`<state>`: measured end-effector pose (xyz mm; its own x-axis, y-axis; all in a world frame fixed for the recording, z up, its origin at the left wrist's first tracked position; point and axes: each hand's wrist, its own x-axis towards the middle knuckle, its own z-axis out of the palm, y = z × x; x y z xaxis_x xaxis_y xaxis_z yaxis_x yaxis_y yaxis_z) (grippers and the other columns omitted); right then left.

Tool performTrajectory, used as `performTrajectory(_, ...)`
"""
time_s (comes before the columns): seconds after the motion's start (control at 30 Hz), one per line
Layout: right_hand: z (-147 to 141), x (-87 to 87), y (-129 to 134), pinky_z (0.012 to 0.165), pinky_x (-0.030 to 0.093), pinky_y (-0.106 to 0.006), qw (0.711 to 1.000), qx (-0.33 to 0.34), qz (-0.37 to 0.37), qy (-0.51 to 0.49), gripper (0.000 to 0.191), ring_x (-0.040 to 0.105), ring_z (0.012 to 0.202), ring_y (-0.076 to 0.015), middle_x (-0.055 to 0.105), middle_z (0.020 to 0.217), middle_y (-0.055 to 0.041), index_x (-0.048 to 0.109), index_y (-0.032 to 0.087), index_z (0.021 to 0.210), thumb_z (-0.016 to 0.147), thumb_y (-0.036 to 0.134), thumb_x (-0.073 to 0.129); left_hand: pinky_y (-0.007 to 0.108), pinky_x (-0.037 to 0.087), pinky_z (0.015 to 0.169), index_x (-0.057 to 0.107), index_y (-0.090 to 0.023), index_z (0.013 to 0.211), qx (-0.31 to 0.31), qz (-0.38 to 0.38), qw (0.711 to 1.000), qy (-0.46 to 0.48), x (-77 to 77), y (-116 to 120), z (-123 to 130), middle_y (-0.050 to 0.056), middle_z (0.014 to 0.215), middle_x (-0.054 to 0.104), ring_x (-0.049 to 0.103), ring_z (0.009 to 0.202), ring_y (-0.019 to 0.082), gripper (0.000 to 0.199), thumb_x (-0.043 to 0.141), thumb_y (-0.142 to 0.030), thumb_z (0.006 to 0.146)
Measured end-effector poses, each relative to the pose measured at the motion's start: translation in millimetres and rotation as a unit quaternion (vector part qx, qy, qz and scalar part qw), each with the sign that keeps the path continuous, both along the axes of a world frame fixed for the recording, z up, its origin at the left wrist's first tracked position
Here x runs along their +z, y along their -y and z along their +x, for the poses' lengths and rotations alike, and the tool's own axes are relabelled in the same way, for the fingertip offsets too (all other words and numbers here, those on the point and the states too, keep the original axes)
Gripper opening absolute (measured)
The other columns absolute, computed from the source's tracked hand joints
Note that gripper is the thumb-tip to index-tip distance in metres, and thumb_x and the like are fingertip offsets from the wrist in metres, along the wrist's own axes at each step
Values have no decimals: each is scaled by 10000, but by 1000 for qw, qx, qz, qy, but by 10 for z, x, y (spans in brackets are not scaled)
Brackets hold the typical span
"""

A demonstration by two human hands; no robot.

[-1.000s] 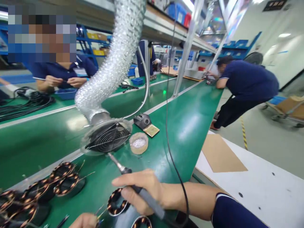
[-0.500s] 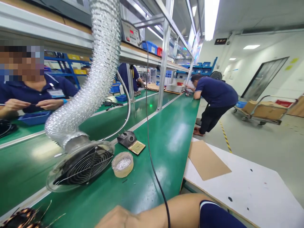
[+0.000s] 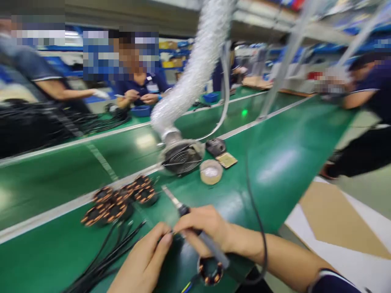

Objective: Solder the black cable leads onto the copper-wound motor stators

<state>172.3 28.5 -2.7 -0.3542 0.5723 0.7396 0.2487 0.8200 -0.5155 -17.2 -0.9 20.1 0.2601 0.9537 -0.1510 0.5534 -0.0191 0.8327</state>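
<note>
My right hand [image 3: 207, 228] is closed round a soldering iron [image 3: 210, 246], its metal tip pointing up and left over the green bench. Thumb and finger of my left hand [image 3: 149, 252] are pinched together beside the right fingertips; what is between them is too small and blurred to name. Just below my right hand sits a ring-shaped stator [image 3: 210, 270] with copper windings, and yellow and blue wires show at its left. Left of my hands lie several black cables [image 3: 106, 256]. Beyond them is a pile of copper-wound stators [image 3: 116, 209].
A fume extractor hood [image 3: 183, 158] hangs from a silver duct [image 3: 192, 73]. Close by are a round tub [image 3: 211, 171] and a soldering iron stand [image 3: 216, 147] with a yellow sponge [image 3: 227, 160]. A black cord [image 3: 253, 203] passes my right forearm. Co-workers sit across and stand at right.
The view has swung left and down. Both hands now show together at the front, with the soldering iron in the right; earlier only one arm and hand were partly visible at the bottom edge.
</note>
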Motion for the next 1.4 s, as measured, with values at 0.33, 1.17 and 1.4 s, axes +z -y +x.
performTrajectory(0.33,8,33,81,535,460,-215,998,47,21,23,290,559,580,-124,622,729,-5,584,199,1088,858,48,491,233,294,551,462,-199,714,2,-118,983,143,28,-12,48,-41,642,439,359,592,126,383,449,-523,919)
performTrajectory(1.17,-21,-77,57,618,477,-251,996,-43,-77,-15,244,545,658,-141,663,768,-3,584,207,1020,845,46,529,192,120,404,435,-211,646,190,-184,932,246,-171,64,218,-129,455,238,140,409,53,439,682,-566,726)
performTrajectory(1.4,16,-35,93,622,499,-266,997,-4,-73,-9,318,571,665,-147,691,808,-12,590,201,1094,816,54,541,198,146,415,416,-212,647,209,-149,938,234,-231,109,237,-121,487,239,147,425,57,388,639,-499,782)
